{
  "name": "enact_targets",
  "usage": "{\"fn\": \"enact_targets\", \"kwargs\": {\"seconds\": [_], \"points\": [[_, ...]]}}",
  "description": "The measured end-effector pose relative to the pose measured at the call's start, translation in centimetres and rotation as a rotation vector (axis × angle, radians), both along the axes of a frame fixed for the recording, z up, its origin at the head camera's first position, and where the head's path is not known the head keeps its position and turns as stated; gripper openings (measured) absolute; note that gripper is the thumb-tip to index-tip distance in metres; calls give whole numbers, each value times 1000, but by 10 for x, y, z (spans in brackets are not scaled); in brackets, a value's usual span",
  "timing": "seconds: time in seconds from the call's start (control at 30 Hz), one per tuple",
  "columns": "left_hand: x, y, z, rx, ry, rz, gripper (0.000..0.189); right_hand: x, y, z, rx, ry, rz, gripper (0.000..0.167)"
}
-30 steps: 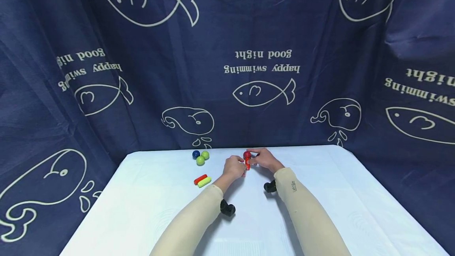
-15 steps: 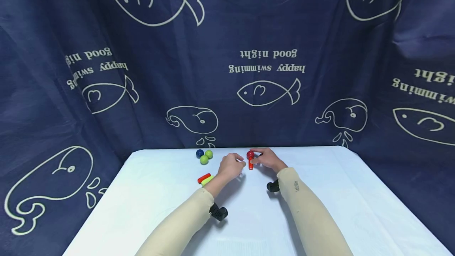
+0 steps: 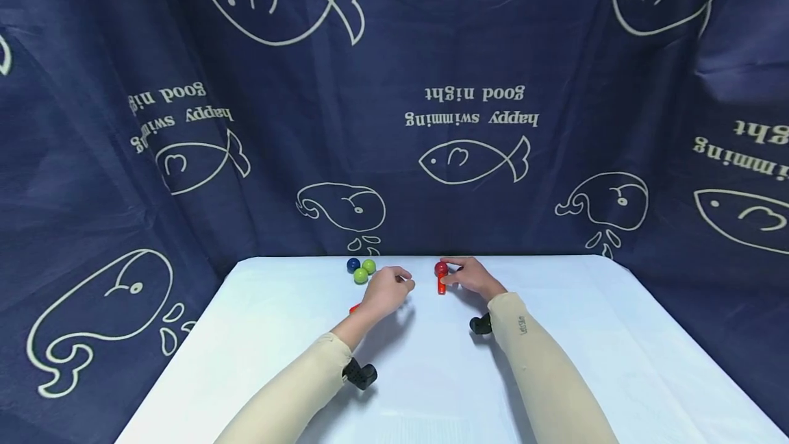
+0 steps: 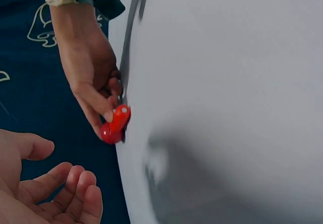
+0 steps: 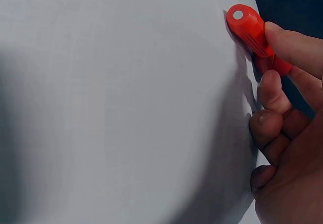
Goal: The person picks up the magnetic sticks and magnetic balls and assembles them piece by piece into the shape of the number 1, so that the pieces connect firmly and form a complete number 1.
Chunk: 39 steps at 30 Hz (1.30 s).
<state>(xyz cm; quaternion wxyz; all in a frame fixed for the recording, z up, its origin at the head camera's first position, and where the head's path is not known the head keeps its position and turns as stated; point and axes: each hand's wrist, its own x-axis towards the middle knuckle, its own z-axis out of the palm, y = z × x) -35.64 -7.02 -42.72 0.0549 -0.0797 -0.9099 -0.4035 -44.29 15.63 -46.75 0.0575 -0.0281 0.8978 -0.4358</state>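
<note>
My right hand [image 3: 473, 275] grips a red magnetic stick [image 3: 441, 286] joined to a red ball [image 3: 440, 268] near the table's back edge. In the right wrist view the thumb lies along the stick [image 5: 246, 26], whose end shows a pale round spot. The left wrist view shows the index finger reaching down to the ball [image 4: 110, 134]. My left hand [image 3: 383, 291] hovers to the left over the table, fingers loosely bent, holding nothing. Under its wrist a second red stick [image 3: 354, 308] peeks out, mostly hidden.
A dark blue ball [image 3: 353, 265] and two green balls [image 3: 360, 276] sit together at the back left. White cloth covers the table [image 3: 419, 375]. A navy curtain [image 3: 394, 74] with fish drawings hangs behind its back edge.
My left hand has drawn away leftward from the red stick and ball, now covering the yellow-green stick. My right hand keeps its grip. The view has turned slightly left.
</note>
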Motion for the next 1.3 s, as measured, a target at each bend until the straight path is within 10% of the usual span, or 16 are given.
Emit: {"fn": "enact_targets", "kwargs": {"seconds": [1.3], "points": [[-14,-85,-13,45,43,191,32,-3,4,-4,0,-27,16,62]]}}
